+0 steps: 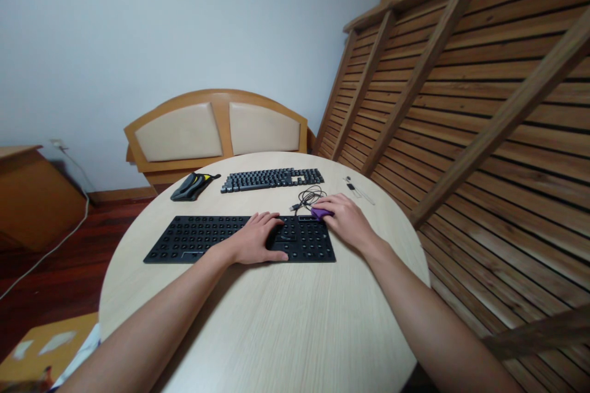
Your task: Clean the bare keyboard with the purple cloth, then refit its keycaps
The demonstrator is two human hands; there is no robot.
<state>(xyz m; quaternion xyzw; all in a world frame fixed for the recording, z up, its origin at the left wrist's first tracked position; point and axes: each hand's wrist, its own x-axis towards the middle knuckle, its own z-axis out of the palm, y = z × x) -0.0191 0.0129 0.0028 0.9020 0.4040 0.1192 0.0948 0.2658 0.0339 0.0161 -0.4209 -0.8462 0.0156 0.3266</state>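
Observation:
A black keyboard [207,236] with its keycaps off lies flat on the round table, bare switches showing. Across its right-hand half my left hand [255,239] rests with fingers and thumb spread. My right hand [345,220] is closed on a purple cloth [321,214], which touches the keyboard's upper right corner. Part of the cloth is hidden under the fingers. Just behind that corner, a black USB cable [308,198] lies coiled. Several dark keycaps [262,180] stand laid out in keyboard order farther back.
A black and yellow pouch-like item [192,186] sits at the table's [295,325] back left. Small wire tools [362,191] and a small dark piece lie at the right. A wooden slatted frame [461,116] leans close along the right side; a headboard [221,126] stands behind.

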